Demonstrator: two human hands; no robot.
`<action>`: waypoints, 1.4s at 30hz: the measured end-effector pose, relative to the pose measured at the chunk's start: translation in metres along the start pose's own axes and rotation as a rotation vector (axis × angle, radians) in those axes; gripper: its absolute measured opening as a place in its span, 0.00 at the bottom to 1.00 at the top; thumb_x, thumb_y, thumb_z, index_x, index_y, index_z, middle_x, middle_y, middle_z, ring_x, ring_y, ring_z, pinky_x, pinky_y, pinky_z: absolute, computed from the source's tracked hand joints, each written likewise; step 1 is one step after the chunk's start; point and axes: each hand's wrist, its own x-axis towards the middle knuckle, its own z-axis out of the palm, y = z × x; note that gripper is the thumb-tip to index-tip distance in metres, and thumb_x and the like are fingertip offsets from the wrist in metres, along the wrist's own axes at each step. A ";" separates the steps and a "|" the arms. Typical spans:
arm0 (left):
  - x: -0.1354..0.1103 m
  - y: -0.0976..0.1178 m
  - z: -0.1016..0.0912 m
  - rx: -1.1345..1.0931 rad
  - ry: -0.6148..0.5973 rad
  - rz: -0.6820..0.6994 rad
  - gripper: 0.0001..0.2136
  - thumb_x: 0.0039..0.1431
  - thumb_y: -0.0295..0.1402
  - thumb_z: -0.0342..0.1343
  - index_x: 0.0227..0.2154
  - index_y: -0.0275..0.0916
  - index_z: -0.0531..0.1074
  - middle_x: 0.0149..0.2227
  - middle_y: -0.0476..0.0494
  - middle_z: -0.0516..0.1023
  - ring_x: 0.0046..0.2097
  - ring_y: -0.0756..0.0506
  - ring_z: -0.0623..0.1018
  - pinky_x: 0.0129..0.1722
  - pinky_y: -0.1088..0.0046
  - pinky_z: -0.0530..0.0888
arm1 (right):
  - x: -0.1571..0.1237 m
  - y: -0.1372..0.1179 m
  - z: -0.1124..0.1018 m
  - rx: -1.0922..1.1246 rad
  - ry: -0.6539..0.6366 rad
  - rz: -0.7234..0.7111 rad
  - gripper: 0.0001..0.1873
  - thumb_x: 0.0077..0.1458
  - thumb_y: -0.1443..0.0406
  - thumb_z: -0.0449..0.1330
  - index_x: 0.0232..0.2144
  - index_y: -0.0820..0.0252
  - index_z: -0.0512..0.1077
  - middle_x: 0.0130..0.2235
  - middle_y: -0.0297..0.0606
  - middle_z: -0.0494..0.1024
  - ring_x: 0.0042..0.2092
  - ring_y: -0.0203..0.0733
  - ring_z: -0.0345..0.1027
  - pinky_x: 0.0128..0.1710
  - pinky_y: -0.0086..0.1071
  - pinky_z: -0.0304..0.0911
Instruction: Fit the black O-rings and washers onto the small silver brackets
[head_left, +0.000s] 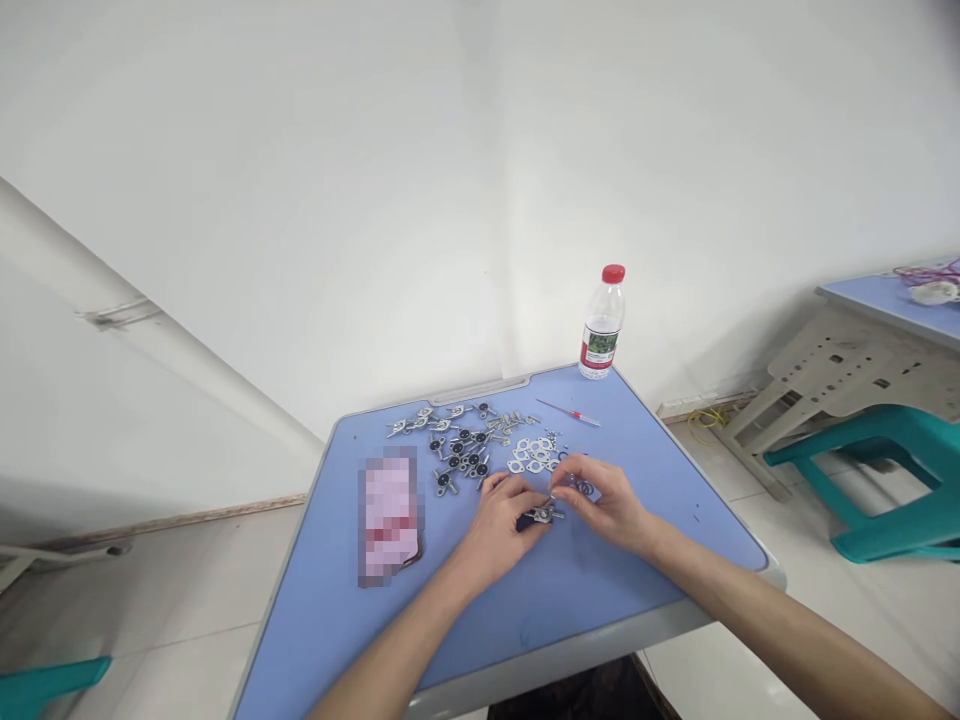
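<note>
Evidently, one small metal fitting (541, 514) is being worked between two hands

From beside the blue-topped desk (322, 625), the left hand (499, 522) looks like it is serving as a vise. Its fingers curl around the fitting with the thumb on top, holding it low near the middle of the desktop, where the desk can help steady that hand. The right hand (600, 505) comes in from the other side, its thumb and forefinger pressed together in a tight pinch at the fitting, on something too small to make out. That grip seems to keep the top of the fitting open to the pinch. Just ahead, the parts lie roughly by kind, apparently for easy reach: winged metal fittings with black centers (454, 450), flat pierced metal plates (534, 458), and a few dark rings (586, 488) beside the right hand. A red-handled screwdriver (568, 411) lies farther off, clear of the hands. A red-capped water bottle (602, 325) stands at the far corner, and a pixelated pink object (388, 515) lies well to the left, out of the way.
</note>
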 end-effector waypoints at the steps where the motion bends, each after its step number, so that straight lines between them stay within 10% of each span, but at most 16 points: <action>1: 0.000 0.000 0.000 -0.004 -0.007 0.000 0.10 0.54 0.27 0.59 0.39 0.46 0.77 0.35 0.50 0.74 0.39 0.47 0.74 0.57 0.58 0.60 | 0.000 -0.002 0.000 0.004 -0.015 -0.031 0.07 0.64 0.63 0.53 0.35 0.57 0.68 0.30 0.35 0.74 0.30 0.36 0.66 0.31 0.29 0.63; 18: 0.000 0.002 -0.002 -0.038 -0.025 -0.010 0.04 0.57 0.30 0.60 0.35 0.45 0.78 0.34 0.51 0.73 0.40 0.48 0.73 0.56 0.61 0.59 | -0.002 -0.002 0.005 -0.012 -0.111 -0.145 0.06 0.65 0.65 0.51 0.37 0.58 0.67 0.30 0.36 0.73 0.30 0.36 0.66 0.30 0.29 0.63; 28: -0.002 -0.004 0.009 -0.075 0.034 0.058 0.02 0.59 0.32 0.59 0.33 0.44 0.77 0.32 0.51 0.75 0.39 0.47 0.73 0.50 0.63 0.64 | -0.001 0.002 0.009 -0.055 -0.173 -0.313 0.19 0.66 0.68 0.46 0.58 0.58 0.60 0.40 0.43 0.75 0.39 0.41 0.70 0.37 0.33 0.67; 42: 0.000 -0.004 0.008 -0.058 0.015 0.046 0.02 0.57 0.29 0.61 0.31 0.42 0.77 0.31 0.51 0.74 0.38 0.47 0.73 0.48 0.63 0.64 | 0.003 -0.005 0.014 0.008 -0.060 -0.212 0.09 0.65 0.69 0.51 0.45 0.55 0.68 0.33 0.37 0.77 0.32 0.37 0.68 0.32 0.31 0.65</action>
